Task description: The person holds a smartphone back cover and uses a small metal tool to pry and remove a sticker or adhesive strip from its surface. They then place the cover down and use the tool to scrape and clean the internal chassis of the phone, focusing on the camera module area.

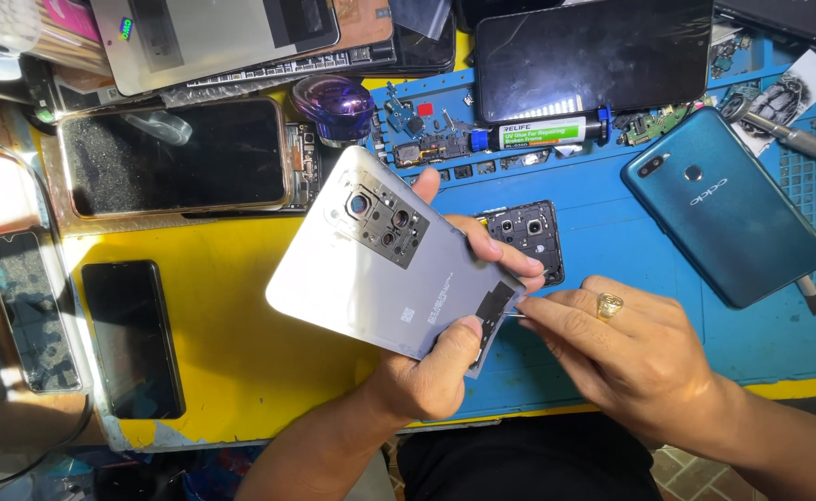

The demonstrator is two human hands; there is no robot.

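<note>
Left hand (431, 366) grips silver phone back cover (380, 269), inner side up, tilted above tabletop's (232, 343) front edge; thumb on its lower edge, fingers behind. Right hand (626, 348), ring on finger, pinches thin metal tool (516, 314), tip touching cover's right corner beside black patch. Blue mat (631, 250) beneath. Teal phone (723, 204) toward right edge. Dark phone (133, 339) near left edge. Small camera module frame (530, 237) just behind cover.

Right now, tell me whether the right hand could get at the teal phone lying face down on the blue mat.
Probably yes. The right hand pinches a thin tool at the grey back cover, but only bare blue mat lies between it and the teal phone.
</note>
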